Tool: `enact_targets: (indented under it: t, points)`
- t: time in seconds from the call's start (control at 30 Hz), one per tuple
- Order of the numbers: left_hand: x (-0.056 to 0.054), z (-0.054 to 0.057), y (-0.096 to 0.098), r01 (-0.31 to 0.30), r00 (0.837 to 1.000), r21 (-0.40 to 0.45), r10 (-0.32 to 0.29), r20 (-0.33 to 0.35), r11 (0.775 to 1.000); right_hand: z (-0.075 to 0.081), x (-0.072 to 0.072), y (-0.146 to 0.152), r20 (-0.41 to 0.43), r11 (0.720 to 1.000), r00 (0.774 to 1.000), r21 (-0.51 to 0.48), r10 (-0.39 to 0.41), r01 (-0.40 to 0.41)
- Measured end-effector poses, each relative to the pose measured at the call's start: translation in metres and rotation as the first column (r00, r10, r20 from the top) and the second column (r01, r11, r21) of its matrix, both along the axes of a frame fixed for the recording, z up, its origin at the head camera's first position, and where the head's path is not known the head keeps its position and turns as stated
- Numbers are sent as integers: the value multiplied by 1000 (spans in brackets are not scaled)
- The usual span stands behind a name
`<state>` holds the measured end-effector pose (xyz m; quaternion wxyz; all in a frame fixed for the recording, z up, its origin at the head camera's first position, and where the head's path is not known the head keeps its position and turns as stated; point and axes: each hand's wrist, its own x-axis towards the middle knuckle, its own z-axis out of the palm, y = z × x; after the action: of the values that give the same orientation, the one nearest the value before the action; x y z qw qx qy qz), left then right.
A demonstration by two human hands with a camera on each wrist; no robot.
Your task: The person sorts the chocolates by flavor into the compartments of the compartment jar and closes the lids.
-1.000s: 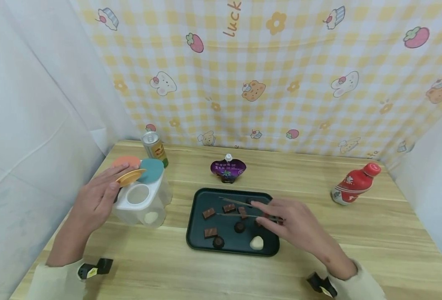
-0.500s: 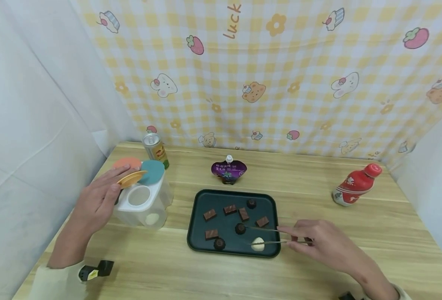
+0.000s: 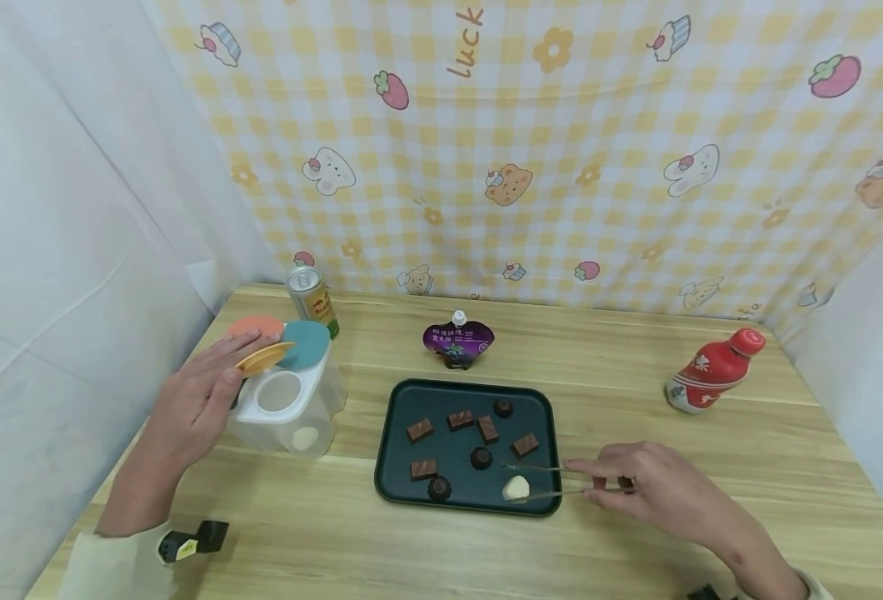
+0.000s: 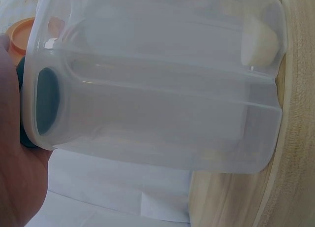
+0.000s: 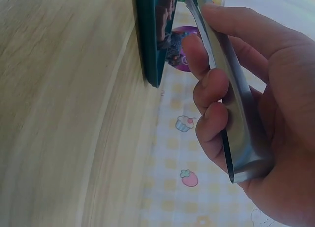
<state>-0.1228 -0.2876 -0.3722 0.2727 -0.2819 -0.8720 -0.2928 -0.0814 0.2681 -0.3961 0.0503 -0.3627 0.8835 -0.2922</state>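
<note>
My left hand [image 3: 187,408] rests on a clear multi-compartment container [image 3: 261,433], its thumb and fingers holding a raised yellow-orange lid [image 3: 265,359] beside a round opening. A cream-white piece [image 4: 259,42] lies at the bottom of the container in the left wrist view. In my right hand [image 3: 659,487] are metal tongs [image 5: 236,118], gripped between thumb and fingers. Their parted tips reach over the right end of a dark green tray [image 3: 471,492], around a white chocolate-like piece [image 3: 516,487]. Brown rectangular chocolates [image 3: 424,469] and dark round ones [image 3: 481,457] lie on the same tray.
Behind the container stands a gold can [image 3: 314,300]. A purple pouch [image 3: 458,340] with a white cap stands beyond the tray, and a red bottle [image 3: 711,371] stands at the right. A checked curtain [image 3: 591,125] hangs along the table's back edge.
My right hand has drawn the tongs right and toward me, from over the chocolates to around the white piece. The left hand stays on the container with the lid raised.
</note>
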Motion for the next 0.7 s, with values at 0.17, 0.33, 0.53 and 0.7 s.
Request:
enact_targets:
  t: [0.17, 0.33, 0.53, 0.7]
  points:
    - [1, 1, 0, -42, 999, -25, 43, 27, 999, -3, 0, 2, 12, 1000, 1000, 16, -12, 11]
    - [0, 1, 0, -36, 999, -22, 36, 15, 999, -8, -1, 3, 12, 1000, 1000, 25, -10, 9]
    - [0, 0, 0, -47, 999, -30, 47, 22, 998, -13, -2, 5, 13, 1000, 1000, 17, 12, -12]
    - [0, -1, 0, -54, 998, -35, 55, 24, 998, -14, -2, 6, 24, 1000, 999, -1, 31, -31]
